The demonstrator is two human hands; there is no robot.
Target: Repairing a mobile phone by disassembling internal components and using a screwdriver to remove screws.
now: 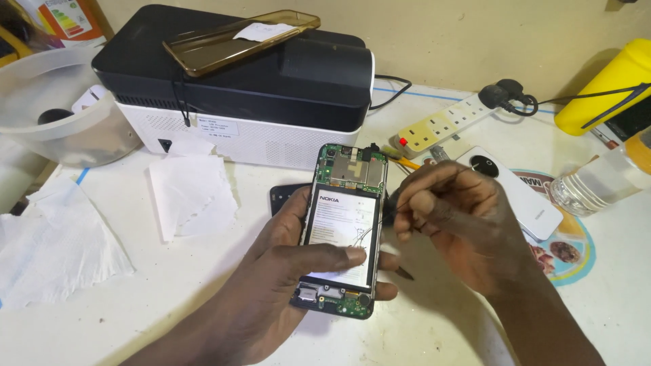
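Note:
My left hand [291, 261] grips an opened phone [342, 227] with its back cover off, showing a green circuit board at top and bottom and a white-labelled battery in the middle. The left thumb lies across the lower part of the battery. My right hand [451, 217] is at the phone's right edge, its fingers pinched on a thin wire [366, 236] that curves over the battery. A dark pointed tool tip [405, 273] sticks out below the right hand.
A black-and-white printer [251, 88] stands behind, an amber phone case [237, 37] on top. White tissues [193, 190] lie left, a clear tub [61, 115] far left. A power strip [441, 125], white phone [522, 196], plastic bottle [597, 179] and yellow container [603, 88] sit right.

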